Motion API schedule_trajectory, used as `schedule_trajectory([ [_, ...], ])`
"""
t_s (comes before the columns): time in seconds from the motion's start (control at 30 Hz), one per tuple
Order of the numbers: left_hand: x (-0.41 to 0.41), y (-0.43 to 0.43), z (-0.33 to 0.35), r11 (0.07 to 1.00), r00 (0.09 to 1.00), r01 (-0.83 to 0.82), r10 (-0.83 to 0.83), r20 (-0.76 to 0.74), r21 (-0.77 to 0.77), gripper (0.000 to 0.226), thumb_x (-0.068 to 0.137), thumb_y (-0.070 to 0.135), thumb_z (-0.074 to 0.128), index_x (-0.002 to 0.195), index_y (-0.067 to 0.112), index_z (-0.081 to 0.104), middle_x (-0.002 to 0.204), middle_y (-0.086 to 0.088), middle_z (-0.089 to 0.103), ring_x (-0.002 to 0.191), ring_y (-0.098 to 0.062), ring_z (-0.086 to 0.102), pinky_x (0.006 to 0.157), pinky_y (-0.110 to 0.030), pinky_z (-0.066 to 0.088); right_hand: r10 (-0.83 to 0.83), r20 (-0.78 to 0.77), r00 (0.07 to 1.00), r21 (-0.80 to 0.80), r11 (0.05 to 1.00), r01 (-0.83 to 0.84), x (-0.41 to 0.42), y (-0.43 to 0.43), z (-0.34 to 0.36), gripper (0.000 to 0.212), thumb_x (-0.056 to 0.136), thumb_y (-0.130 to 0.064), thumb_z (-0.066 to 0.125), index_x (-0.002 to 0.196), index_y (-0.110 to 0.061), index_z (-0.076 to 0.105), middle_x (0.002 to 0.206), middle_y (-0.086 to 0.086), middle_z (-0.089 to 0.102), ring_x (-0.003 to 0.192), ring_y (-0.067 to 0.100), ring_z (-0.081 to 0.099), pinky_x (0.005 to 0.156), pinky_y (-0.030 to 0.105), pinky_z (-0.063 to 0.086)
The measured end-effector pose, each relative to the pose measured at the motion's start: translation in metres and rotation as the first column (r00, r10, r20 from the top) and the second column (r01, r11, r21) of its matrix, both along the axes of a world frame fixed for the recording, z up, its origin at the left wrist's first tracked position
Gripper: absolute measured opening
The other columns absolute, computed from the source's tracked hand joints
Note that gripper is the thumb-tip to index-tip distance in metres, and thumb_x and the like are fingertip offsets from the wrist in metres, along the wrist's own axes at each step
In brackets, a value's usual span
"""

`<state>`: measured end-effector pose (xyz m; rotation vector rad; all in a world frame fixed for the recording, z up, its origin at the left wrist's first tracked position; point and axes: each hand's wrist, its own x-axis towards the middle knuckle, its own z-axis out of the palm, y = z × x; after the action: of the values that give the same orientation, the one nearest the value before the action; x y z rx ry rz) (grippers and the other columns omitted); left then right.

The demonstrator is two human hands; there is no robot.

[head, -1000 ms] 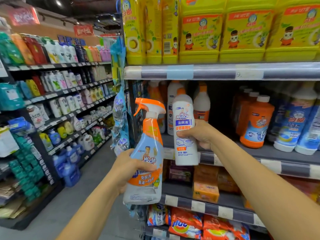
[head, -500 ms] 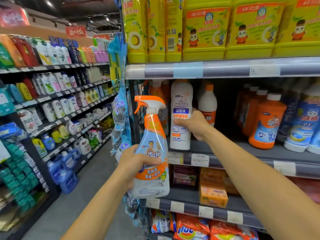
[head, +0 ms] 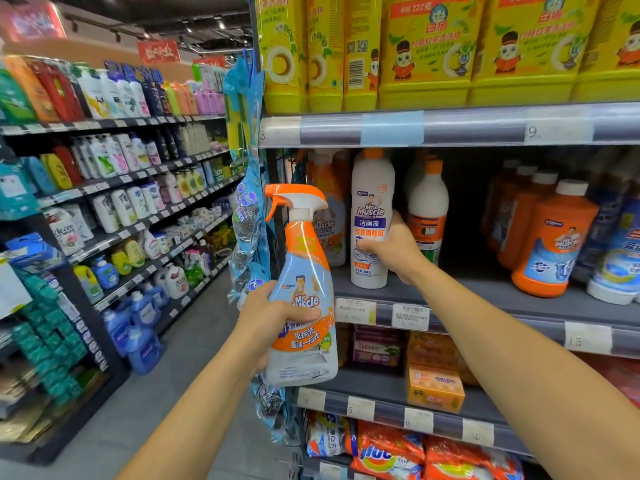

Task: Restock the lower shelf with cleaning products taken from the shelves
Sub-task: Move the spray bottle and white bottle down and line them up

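Item: white toilet-cleaner bottle [head: 370, 216], upright, label outward, at the front left of the middle shelf [head: 485, 292]; its base is at or just above the board (contact cannot be told). Holder: right hand [head: 391, 247], its fingers [head: 367, 244] curled round the bottle's lower half from the right side. Second item: orange-and-blue spray bottle [head: 304, 292], upright in the air in front of the shelving and gripped round its waist by the left hand [head: 273, 320]. Neighbours: an orange-capped white bottle [head: 427, 209] just behind the right hand, a shelved spray bottle [head: 327, 209] just to the left, and orange drain-cleaner bottles [head: 550, 244] well apart to the right. Step, as judged: seating the white bottle in the front row. Handling note: keep it vertical, set the base flat behind the price rail [head: 408, 317], and ease the grip only once it stands alone; withdraw the hand straight back to spare the orange-capped bottle. Keep the spray bottle clear of the hanging packets [head: 247, 237]. Its likely slot is the lower shelf [head: 381, 386], beside the orange boxes [head: 434, 388].
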<state>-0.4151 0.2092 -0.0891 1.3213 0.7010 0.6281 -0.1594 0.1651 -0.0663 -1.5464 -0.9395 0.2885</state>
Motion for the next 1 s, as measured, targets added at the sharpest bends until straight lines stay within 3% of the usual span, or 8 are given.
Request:
schedule_trajectory([
  [0.1,0.004,0.002,-0.003,1.000,1.000,-0.027,0.027,0.011,0.008,0.047,0.063,-0.006,0.082,0.105,0.006,0.065,0.090,-0.015,0.077,0.076,-0.037,0.075,0.058,-0.040,0.059,0.007,0.000,1.000,-0.010,1.000,-0.007,0.002,0.001,-0.002,0.056,0.071,-0.003,0.080,0.111,-0.023,0.045,0.099,-0.006,0.062,0.098,0.018,0.062,0.085,0.034,0.051],
  [0.2,0.010,0.003,-0.004,0.998,0.998,-0.060,0.059,0.023,0.037,0.044,0.066,-0.003,0.083,0.104,0.009,0.064,0.088,-0.010,0.078,0.075,-0.033,0.075,0.056,-0.037,0.059,-0.005,0.008,1.000,-0.011,1.000,0.005,0.005,0.004,-0.004,0.058,0.072,-0.004,0.080,0.115,-0.021,0.045,0.105,-0.003,0.062,0.098,0.016,0.061,0.083,0.032,0.050],
  [0.43,0.027,0.008,0.005,0.991,0.996,-0.079,0.074,0.053,0.103,0.044,0.069,0.004,0.085,0.108,0.011,0.065,0.096,-0.009,0.077,0.084,-0.032,0.075,0.074,-0.049,0.061,-0.096,0.015,0.995,0.036,0.995,0.096,0.001,0.005,-0.012,0.059,0.071,-0.004,0.080,0.119,-0.012,0.047,0.107,0.001,0.061,0.097,0.017,0.059,0.084,0.035,0.050],
  [0.57,0.042,0.011,0.016,0.985,0.995,-0.083,0.072,0.072,0.153,0.038,0.071,0.005,0.085,0.103,0.015,0.067,0.094,-0.005,0.078,0.081,-0.025,0.076,0.065,-0.038,0.061,-0.143,0.018,0.990,0.057,0.988,0.142,-0.001,0.006,-0.013,0.059,0.070,-0.003,0.081,0.117,-0.010,0.047,0.107,0.001,0.060,0.096,0.017,0.059,0.082,0.034,0.050],
  [0.67,0.054,0.015,0.022,0.977,0.993,-0.106,0.094,0.071,0.187,0.032,0.072,0.007,0.085,0.099,0.014,0.068,0.093,-0.006,0.077,0.077,-0.023,0.076,0.061,-0.035,0.060,-0.164,0.033,0.986,0.049,0.986,0.162,-0.002,0.006,-0.013,0.061,0.071,-0.003,0.080,0.120,-0.009,0.046,0.115,0.008,0.063,0.103,0.022,0.061,0.084,0.035,0.051],
  [0.8,0.069,0.023,0.027,0.964,0.987,-0.152,0.137,0.080,0.216,0.029,0.075,0.011,0.084,0.100,0.011,0.068,0.096,-0.010,0.076,0.081,-0.025,0.075,0.071,-0.042,0.062,-0.191,0.076,0.979,0.032,0.981,0.189,-0.007,0.002,-0.014,0.061,0.073,-0.007,0.080,0.123,-0.009,0.047,0.121,0.011,0.062,0.111,0.027,0.060,0.087,0.035,0.051],
  [0.93,0.078,0.034,0.028,0.960,0.982,-0.175,0.154,0.110,0.219,0.041,0.078,0.009,0.081,0.115,0.006,0.063,0.103,-0.011,0.074,0.089,-0.027,0.074,0.078,-0.046,0.061,-0.241,0.146,0.960,-0.099,0.962,0.256,-0.011,-0.017,-0.028,0.070,0.079,-0.020,0.077,0.136,-0.007,0.040,0.134,0.012,0.053,0.122,0.027,0.052,0.099,0.042,0.048],
  [1.0,0.081,0.041,0.028,0.956,0.981,-0.177,0.152,0.120,0.234,0.042,0.079,0.008,0.080,0.116,0.008,0.061,0.104,-0.010,0.074,0.090,-0.025,0.073,0.076,-0.043,0.061,-0.230,0.214,0.949,-0.183,0.945,0.271,-0.014,-0.036,-0.038,0.066,0.085,-0.031,0.070,0.139,-0.011,0.038,0.137,0.010,0.049,0.122,0.024,0.051,0.097,0.040,0.047],
])
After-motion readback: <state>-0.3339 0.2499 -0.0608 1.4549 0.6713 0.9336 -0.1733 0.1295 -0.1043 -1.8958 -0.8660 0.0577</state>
